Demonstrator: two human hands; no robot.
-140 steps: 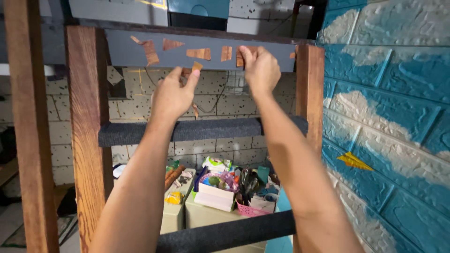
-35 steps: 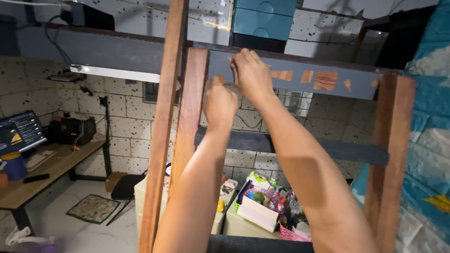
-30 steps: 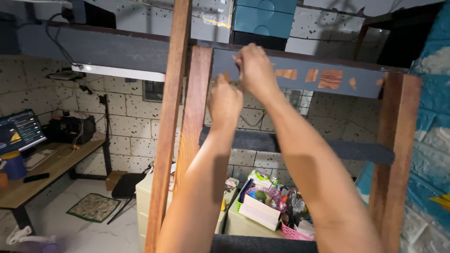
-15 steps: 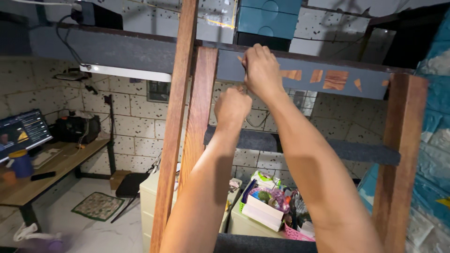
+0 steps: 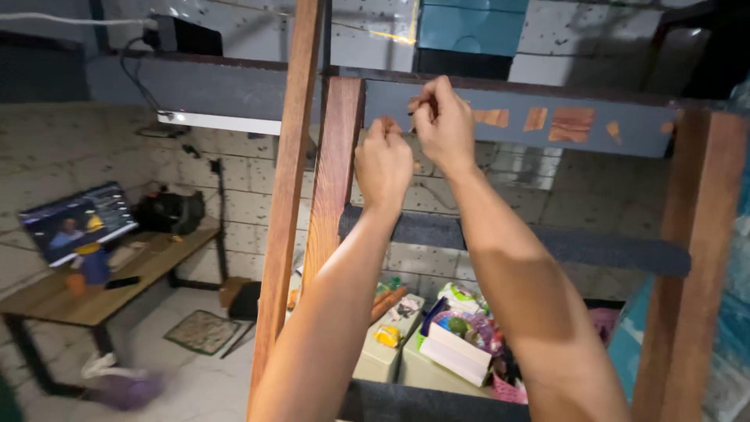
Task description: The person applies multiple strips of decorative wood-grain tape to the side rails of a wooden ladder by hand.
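against the grey rail (image 5: 500,117), right hand (image 5: 444,125) pinches a brown film scrap (image 5: 414,104); left hand (image 5: 383,160), fisted, sits just below-left; rail runs left-right.

We could not tell what our right hand (image 5: 444,125) pinched against the grey board (image 5: 508,125); our fingertips hid it, and the frame blurred.

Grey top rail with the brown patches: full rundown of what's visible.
The grey rail runs level between two wood-grain posts, tilting slightly down to the right in view. Matte grey face, dark top edge. Several torn wood-grain film patches remain stuck along its right half. The right hand pinches at its left part; the left hand is fisted just below.
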